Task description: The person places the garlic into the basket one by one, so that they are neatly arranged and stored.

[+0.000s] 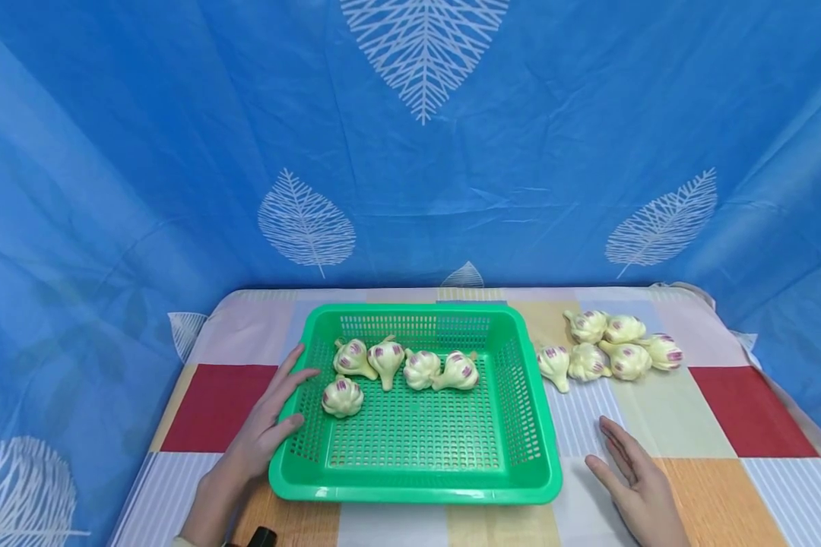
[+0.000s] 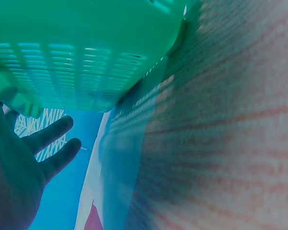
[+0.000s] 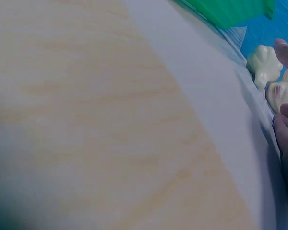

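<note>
A green plastic basket (image 1: 410, 494) with slotted walls sits mid-table in the head view. Several garlic bulbs (image 1: 387, 357) lie inside it, toward the back and left. My left hand (image 1: 263, 425) rests at the basket's left rim, fingers spread and fairly straight; the left wrist view shows that hand (image 2: 19, 167) beside the slotted wall (image 2: 81, 72). To the right of the basket, my right hand (image 1: 636, 482) is over the cloth with relaxed fingers and nothing in it. Beyond it lies a cluster of garlic bulbs (image 1: 629, 362), partly seen in the right wrist view.
A patchwork tablecloth (image 1: 691, 418) covers the table. Behind and at both sides hangs a blue curtain (image 1: 451, 228) with white leaf prints. A small black object (image 1: 263, 537) shows at the bottom edge near the left wrist.
</note>
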{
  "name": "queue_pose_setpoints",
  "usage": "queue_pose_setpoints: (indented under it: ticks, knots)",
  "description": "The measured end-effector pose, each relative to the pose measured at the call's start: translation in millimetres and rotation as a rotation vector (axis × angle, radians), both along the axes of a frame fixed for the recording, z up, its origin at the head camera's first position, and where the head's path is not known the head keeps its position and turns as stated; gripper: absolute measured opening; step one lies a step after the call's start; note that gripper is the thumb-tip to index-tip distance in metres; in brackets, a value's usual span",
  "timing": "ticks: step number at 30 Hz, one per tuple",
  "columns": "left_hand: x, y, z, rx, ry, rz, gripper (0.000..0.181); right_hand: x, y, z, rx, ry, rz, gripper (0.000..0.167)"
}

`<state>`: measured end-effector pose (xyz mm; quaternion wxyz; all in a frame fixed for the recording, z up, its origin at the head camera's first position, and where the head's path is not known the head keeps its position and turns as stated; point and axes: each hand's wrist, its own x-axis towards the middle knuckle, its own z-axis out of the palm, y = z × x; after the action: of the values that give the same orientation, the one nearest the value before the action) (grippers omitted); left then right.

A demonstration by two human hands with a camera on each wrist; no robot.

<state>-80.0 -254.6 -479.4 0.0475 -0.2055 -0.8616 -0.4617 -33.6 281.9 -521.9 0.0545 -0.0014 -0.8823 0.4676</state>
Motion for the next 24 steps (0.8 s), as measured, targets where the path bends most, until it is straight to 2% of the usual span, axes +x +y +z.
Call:
queue_pose_setpoints:
  ticks: [3, 9, 16, 18, 20, 24]
  knots:
    - [-0.9, -0.2, -1.1, 0.009, 0.003, -0.003, 0.060, -7.7, 5, 1.3, -0.064, 0.002, -0.027, 0.066]
    - [-2.3, -0.8, -3.1, 0.025, 0.012, -0.004, 0.061, -23.2, 31, 4.2, -0.111, -0.060, -0.124, 0.073]
    - [-1.8, -1.5, -2.3, 0.027, 0.023, -0.002, 0.060, -32.4, 72, -0.2, -0.335, -0.049, -0.197, 0.077]
    - [-1.3, -1.5, -1.4, 0.030, 0.015, -0.007, 0.060, -33.2, 82, -1.4, -0.307, -0.049, -0.215, 0.078]
    - [-1.1, -1.3, -0.5, 0.027, 0.007, -0.011, 0.060, -34.2, 90, -2.7, -0.336, -0.052, -0.236, 0.078]
    - [-0.3, -0.7, 0.7, 0.023, 0.000, -0.012, 0.059, -42.9, 100, -3.3, -0.158, -0.089, -0.327, 0.076]
